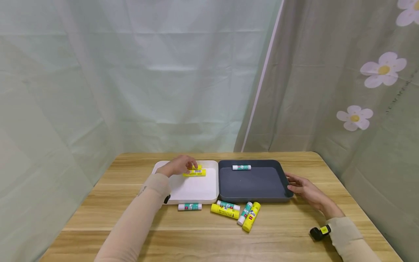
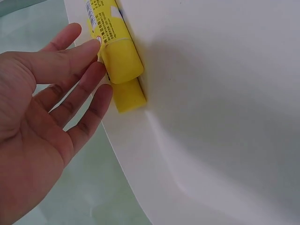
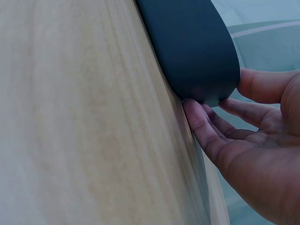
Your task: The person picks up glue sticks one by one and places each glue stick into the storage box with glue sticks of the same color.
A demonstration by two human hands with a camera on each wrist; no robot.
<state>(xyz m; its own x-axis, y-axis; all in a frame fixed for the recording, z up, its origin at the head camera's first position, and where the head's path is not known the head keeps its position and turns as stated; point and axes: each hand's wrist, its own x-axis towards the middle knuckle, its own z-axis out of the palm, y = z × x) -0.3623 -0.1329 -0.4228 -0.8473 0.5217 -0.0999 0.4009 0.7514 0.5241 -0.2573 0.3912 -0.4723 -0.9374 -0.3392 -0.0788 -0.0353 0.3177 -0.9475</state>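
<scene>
Two yellow glue sticks lie side by side against the far wall of the white tray (image 1: 190, 191), the nearer glue stick (image 1: 198, 173) in full label view. My left hand (image 1: 178, 166) reaches over this tray. In the left wrist view, its thumb and loosely bent fingers are right at the side of the upper yellow glue stick (image 2: 123, 61), not wrapped round it; a second one (image 2: 130, 97) shows underneath. With fingers extended, my right hand (image 1: 306, 190) touches the right end of the dark grey tray (image 1: 253, 185). A white-and-green glue stick (image 1: 241, 167) lies at that tray's far side.
In front of the trays on the wooden table (image 1: 196, 240) lie a white-and-green glue stick (image 1: 190, 206), a yellow one (image 1: 224, 211) overlapping another white-and-green one, and a slanted pair, white-and-green (image 1: 244, 214) beside yellow (image 1: 251, 217). Curtains (image 1: 183, 91) hang behind the table.
</scene>
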